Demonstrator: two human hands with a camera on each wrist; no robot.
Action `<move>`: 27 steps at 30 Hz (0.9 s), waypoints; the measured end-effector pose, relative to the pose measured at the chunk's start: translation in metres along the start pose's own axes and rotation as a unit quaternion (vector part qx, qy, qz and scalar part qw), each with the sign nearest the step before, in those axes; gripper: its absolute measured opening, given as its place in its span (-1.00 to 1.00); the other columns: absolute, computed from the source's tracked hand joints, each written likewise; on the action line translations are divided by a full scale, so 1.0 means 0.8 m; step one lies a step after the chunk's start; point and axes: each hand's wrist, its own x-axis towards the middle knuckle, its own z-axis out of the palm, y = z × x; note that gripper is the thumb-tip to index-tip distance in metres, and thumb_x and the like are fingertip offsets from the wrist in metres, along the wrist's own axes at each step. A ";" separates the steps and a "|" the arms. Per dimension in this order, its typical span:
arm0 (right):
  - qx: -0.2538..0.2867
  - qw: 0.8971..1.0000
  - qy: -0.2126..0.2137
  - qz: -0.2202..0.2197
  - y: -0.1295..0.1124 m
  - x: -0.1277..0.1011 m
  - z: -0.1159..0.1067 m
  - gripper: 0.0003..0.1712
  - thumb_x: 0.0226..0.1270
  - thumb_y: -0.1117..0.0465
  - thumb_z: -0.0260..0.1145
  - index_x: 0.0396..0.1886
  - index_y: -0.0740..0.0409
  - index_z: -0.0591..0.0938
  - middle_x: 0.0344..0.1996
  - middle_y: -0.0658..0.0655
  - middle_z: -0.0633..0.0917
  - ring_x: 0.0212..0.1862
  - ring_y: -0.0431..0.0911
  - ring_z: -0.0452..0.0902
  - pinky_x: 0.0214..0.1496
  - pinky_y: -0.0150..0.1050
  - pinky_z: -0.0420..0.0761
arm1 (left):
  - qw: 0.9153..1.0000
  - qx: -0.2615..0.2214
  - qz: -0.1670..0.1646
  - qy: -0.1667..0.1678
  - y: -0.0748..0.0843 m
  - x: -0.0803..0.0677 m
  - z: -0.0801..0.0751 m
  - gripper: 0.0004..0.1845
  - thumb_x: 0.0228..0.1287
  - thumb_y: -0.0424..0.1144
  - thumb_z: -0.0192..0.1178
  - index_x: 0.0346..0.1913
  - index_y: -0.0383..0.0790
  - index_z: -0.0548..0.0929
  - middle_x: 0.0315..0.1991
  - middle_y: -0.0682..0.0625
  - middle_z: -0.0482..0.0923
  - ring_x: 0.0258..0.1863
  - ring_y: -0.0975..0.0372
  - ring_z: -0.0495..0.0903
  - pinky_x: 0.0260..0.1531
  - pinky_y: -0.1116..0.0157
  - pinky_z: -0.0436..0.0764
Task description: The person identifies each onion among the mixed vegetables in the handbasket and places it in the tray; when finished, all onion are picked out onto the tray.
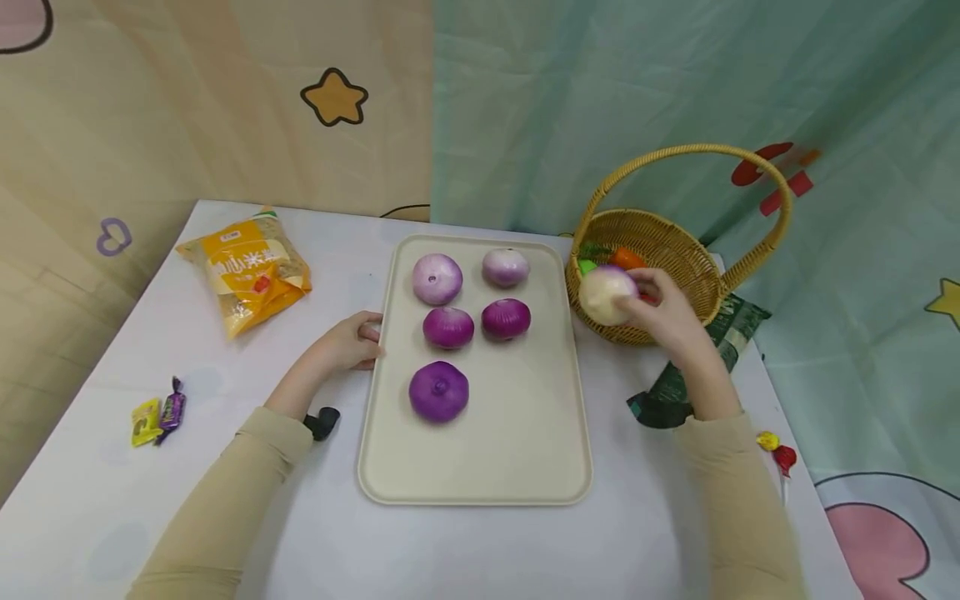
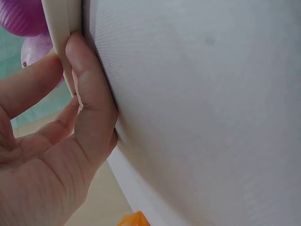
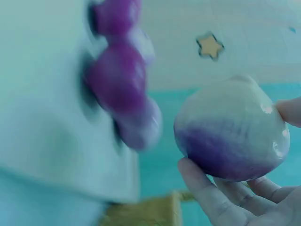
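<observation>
A white table (image 1: 112, 500) carries everything, with cartoon-print cloth hung behind it. At its middle lies a cream tray (image 1: 525, 433), its long axis running away from the person. Five purple onions sit on the tray's far half: two pale ones at the back, two darker ones in front of them, and the darkest one (image 1: 438, 391) alone, nearest the person on the left side; the near right part of the tray is bare.

Just right of the tray's far corner stands a wicker basket (image 1: 675, 242) with a tall hoop handle, holding an orange and a green item. A dark packet (image 1: 738, 321) lies partly under the basket, and a yellow bag (image 1: 251, 271) lies far left.

The right hand (image 1: 663, 312) is curled around a pale onion (image 1: 606, 294), white above and purple below, held over the basket's near-left rim. The tray lies directly to the left of this hand, close by, so the right hand is far nearer the held onion than the other.

The left hand (image 1: 352, 342) rests at the tray's left edge; the wrist view shows thumb and fingers pinching the rim (image 2: 61, 37).

Small wrapped sweets (image 1: 159, 414) lie near the table's left edge, and others (image 1: 776, 450) near its right.
</observation>
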 end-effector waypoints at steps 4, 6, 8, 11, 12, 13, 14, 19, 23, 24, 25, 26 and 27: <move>0.064 0.994 -0.082 -0.017 0.011 -0.024 0.066 -0.33 0.41 0.11 0.21 0.37 0.33 0.25 0.33 0.40 0.38 0.30 0.21 0.35 0.01 -0.38 0.56 | 1.000 -0.001 -0.005 0.003 -0.002 0.002 0.001 -0.31 0.38 -0.42 0.08 0.50 -0.35 0.08 0.10 -0.31 0.35 -0.15 0.11 0.56 -0.08 0.26 0.72; 0.086 0.989 -0.117 -0.015 0.019 -0.028 0.096 -0.37 0.39 0.16 0.22 0.34 0.36 0.29 0.26 0.41 0.44 0.26 0.19 0.40 0.01 -0.36 0.61 | 1.000 -0.002 -0.004 0.004 -0.002 0.002 0.001 -0.31 0.38 -0.42 0.08 0.51 -0.35 0.08 0.11 -0.32 0.35 -0.14 0.11 0.56 -0.08 0.26 0.72; 0.084 0.987 -0.140 -0.009 0.026 -0.028 0.118 -0.39 0.38 0.15 0.22 0.31 0.37 0.33 0.22 0.42 0.47 0.22 0.16 0.45 0.03 -0.33 0.61 | 1.000 -0.006 -0.005 0.004 -0.003 0.003 0.001 -0.31 0.38 -0.42 0.07 0.51 -0.34 0.08 0.12 -0.33 0.35 -0.13 0.11 0.56 -0.08 0.26 0.72; 0.062 0.985 -0.160 -0.001 0.034 -0.027 0.138 -0.40 0.39 0.10 0.21 0.29 0.36 0.38 0.22 0.39 0.50 0.24 0.16 0.44 0.20 -0.17 0.56 | 1.000 -0.009 -0.006 0.004 -0.001 0.001 0.002 -0.31 0.38 -0.42 0.07 0.51 -0.34 0.07 0.14 -0.33 0.34 -0.11 0.09 0.55 -0.05 0.25 0.71; 0.059 0.985 -0.162 0.005 0.036 -0.026 0.141 -0.40 0.39 0.09 0.21 0.29 0.36 0.39 0.20 0.38 0.51 0.22 0.15 0.46 0.21 -0.13 0.55 | 1.000 -0.008 -0.007 0.004 -0.001 0.000 0.002 -0.30 0.39 -0.41 0.07 0.51 -0.34 0.07 0.14 -0.34 0.34 -0.10 0.08 0.55 -0.05 0.25 0.71; 0.056 0.985 -0.163 0.011 0.037 -0.027 0.144 -0.40 0.40 0.07 0.21 0.29 0.35 0.40 0.19 0.37 0.52 0.20 0.14 0.47 0.22 -0.11 0.54 | 1.000 -0.008 -0.009 0.004 0.000 0.000 0.002 -0.30 0.39 -0.41 0.07 0.51 -0.34 0.07 0.15 -0.34 0.34 -0.09 0.08 0.55 -0.04 0.24 0.71; 0.057 0.984 -0.166 0.016 0.038 -0.027 0.146 -0.39 0.41 0.06 0.20 0.29 0.36 0.40 0.18 0.37 0.51 0.18 0.13 0.47 0.22 -0.10 0.55 | 1.000 -0.007 -0.010 0.004 0.001 -0.001 0.002 -0.30 0.39 -0.41 0.08 0.51 -0.34 0.06 0.15 -0.34 0.34 -0.08 0.07 0.55 -0.03 0.24 0.70; 0.099 0.979 -0.173 0.037 0.045 -0.031 0.153 -0.38 0.50 0.06 0.14 0.36 0.38 0.33 0.17 0.39 0.47 0.07 0.04 0.51 0.08 -0.17 0.68 | 1.000 -0.002 -0.012 0.004 0.003 -0.002 0.002 -0.31 0.40 -0.40 0.06 0.52 -0.32 0.06 0.18 -0.34 0.34 -0.05 0.05 0.54 -0.01 0.23 0.69; 0.090 0.983 -0.161 0.026 0.051 -0.034 0.154 -0.31 0.51 0.00 0.12 0.44 0.32 0.25 0.23 0.38 0.43 0.15 0.12 0.50 0.15 -0.08 0.65 | 1.000 0.003 -0.008 0.004 0.003 0.001 0.003 -0.32 0.40 -0.39 0.06 0.52 -0.32 0.08 0.18 -0.35 0.34 -0.03 0.04 0.54 -0.01 0.24 0.69; 0.077 0.985 -0.152 0.021 0.052 -0.034 0.153 -0.29 0.51 -0.03 0.13 0.45 0.29 0.25 0.26 0.37 0.44 0.18 0.13 0.48 0.19 -0.04 0.62 | 1.000 0.005 -0.006 0.004 0.003 0.001 0.003 -0.32 0.40 -0.39 0.05 0.51 -0.33 0.08 0.19 -0.35 0.35 -0.03 0.04 0.54 -0.01 0.24 0.69; 0.059 0.988 -0.142 0.014 0.053 -0.035 0.152 -0.28 0.50 -0.06 0.13 0.47 0.26 0.25 0.28 0.35 0.44 0.21 0.14 0.47 0.22 -0.01 0.59 | 1.000 0.006 -0.006 0.004 0.003 0.002 0.004 -0.32 0.40 -0.39 0.05 0.51 -0.33 0.08 0.19 -0.35 0.35 -0.02 0.04 0.54 -0.01 0.24 0.69; 0.042 0.990 -0.132 0.009 0.054 -0.035 0.151 -0.26 0.49 -0.08 0.13 0.48 0.24 0.25 0.30 0.34 0.45 0.23 0.14 0.47 0.25 0.01 0.57 | 1.000 0.008 -0.005 0.004 0.003 0.003 0.004 -0.32 0.41 -0.39 0.06 0.51 -0.33 0.08 0.19 -0.35 0.35 -0.03 0.04 0.54 -0.02 0.24 0.70; 0.026 0.992 -0.121 0.001 0.055 -0.035 0.149 -0.25 0.48 -0.09 0.13 0.48 0.24 0.26 0.31 0.33 0.46 0.25 0.15 0.47 0.26 0.03 0.55 | 1.000 0.007 -0.005 0.005 0.003 0.003 0.004 -0.32 0.40 -0.39 0.06 0.51 -0.33 0.08 0.19 -0.36 0.35 -0.03 0.04 0.54 -0.02 0.24 0.70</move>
